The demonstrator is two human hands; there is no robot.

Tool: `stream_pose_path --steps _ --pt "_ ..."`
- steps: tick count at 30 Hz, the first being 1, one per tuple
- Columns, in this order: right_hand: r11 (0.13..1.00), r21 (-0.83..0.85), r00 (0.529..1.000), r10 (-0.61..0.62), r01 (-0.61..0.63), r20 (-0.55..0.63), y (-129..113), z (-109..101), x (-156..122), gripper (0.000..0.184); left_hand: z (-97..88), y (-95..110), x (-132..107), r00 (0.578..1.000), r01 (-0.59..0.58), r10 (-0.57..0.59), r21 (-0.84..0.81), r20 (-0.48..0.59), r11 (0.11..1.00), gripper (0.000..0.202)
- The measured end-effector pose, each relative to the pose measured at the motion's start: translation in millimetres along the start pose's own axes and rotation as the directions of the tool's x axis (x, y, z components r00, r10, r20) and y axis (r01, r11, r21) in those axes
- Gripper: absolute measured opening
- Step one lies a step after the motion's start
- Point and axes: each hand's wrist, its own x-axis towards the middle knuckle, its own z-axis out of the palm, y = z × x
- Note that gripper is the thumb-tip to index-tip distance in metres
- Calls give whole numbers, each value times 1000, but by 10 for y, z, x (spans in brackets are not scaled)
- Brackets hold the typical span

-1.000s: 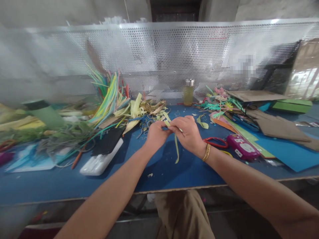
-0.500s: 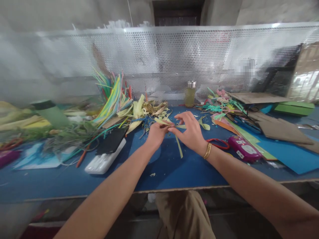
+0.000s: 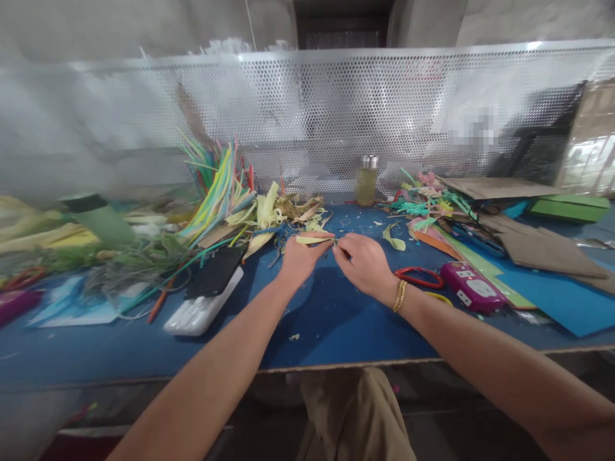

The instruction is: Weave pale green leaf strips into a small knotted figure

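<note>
Mid-frame, over the blue table (image 3: 317,333), L hand (image 3: 300,256) and R hand (image 3: 365,259) nearly meet, w/ the strip (image 3: 313,240) at their fingertips. L hand is narrow, thumb & fingers closed on strip; R hand narrow too, fingertips pinched at strip's right end, tho that bit is partly hidden.

Room: bare table runs from below the hands down to the front edge (image 3: 355,367), lower ctr. Lower left, that patch stops at white case (image 3: 195,317) w/ phone (image 3: 214,274) lapping over it; right side, at red loop (image 3: 423,285) near R wrist, purple box (image 3: 473,288) just past it. Husks (image 3: 266,208) sit close behind L hand, left of ctr; bottle (image 3: 368,186) stands upright farther back, nr metal screen (image 3: 269,96).

Strip looks thin, flat, pale yellow-green, approx. level, left end lying along L hand; finer detail too small to tell.
</note>
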Motion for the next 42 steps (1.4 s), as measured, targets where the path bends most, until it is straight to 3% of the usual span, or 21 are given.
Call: stream_pose_path --steps 3,9,12,16,18,22,26,29,32,37,40,42 --pt "997 68 998 -44 47 -38 -19 -4 11 28 1 64 -32 1000 -22 24 88 -17 996 18" --pt "981 149 987 -106 123 -117 -16 10 17 30 17 77 -43 999 -25 29 99 -36 995 15" --pt "978 137 983 -141 156 -116 -32 5 9 30 7 66 -36 1000 -19 20 50 -22 999 14" --pt "973 113 979 -197 202 -55 -41 -73 6 29 -24 28 -10 995 -10 21 -110 100 994 19" --pt "981 108 984 -154 164 -90 -4 -130 21 32 -29 -5 12 989 -2 29 -188 144 982 25" --pt "989 143 967 58 -23 -247 166 -180 79 35 -20 -61 52 984 -21 61 -232 165 972 32" --pt "941 317 982 160 -119 -105 290 -128 106 34 -30 -59 59 979 -19 67 -240 194 971 31" --pt "911 386 988 156 -148 11 273 -92 90 34 -45 -45 54 981 1 47 -246 190 969 28" --pt "904 405 991 130 -134 37 225 -76 69 35 -49 -55 57 985 18 26 -257 168 966 24" --pt "866 469 984 171 -174 50 229 -44 68 33 -32 -116 72 977 125 -38 -418 211 900 26" --pt "758 596 961 263 -263 89 224 -22 80 31 -17 -131 61 969 160 -48 -464 243 871 21" --pt "621 708 933 323 -337 161 195 -12 83 32 -5 -129 47 956 193 -53 -479 290 856 18"
